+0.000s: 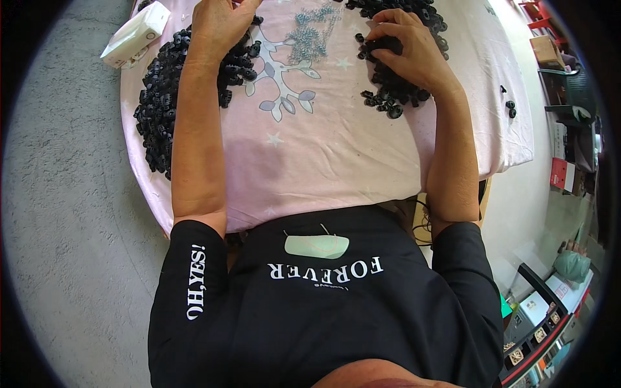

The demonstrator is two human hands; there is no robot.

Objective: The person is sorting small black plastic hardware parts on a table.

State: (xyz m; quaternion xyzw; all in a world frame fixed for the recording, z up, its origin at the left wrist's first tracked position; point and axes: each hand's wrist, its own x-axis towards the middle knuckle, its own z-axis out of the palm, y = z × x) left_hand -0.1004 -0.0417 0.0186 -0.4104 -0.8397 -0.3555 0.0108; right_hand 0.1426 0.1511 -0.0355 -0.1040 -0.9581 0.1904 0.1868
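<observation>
Black plastic parts: small dark pieces in two heaps on the pink cloth (323, 155) covering the counter; left heap (162, 97) along the left edge, right heap (394, 90) near the top right.
Right hand (407, 48): palm down on the right heap, fingers curled around a few black pieces at the fingertips; grasp looks loose.
Left hand (217, 22): at the top edge beside the left heap, partly cut off by the frame; cannot tell whether closed on anything.
Metal springs (310, 32): pale tangled cluster between the two hands, just beside the tree print on the cloth.
White box (136, 35): at the far left corner, partly overhanging the cloth edge.
Strays (511, 107): a couple of black pieces lying well apart from the heaps, near the right edge.
Risk, rolling: likely loss of pieces off the right edge if nudged by the forearm.
Risk, mixing: springs tangled close to both heaps, so easily dragged in with a careless sweep.
Risk, cloth: a tug from either forearm could shift everything, box included.
</observation>
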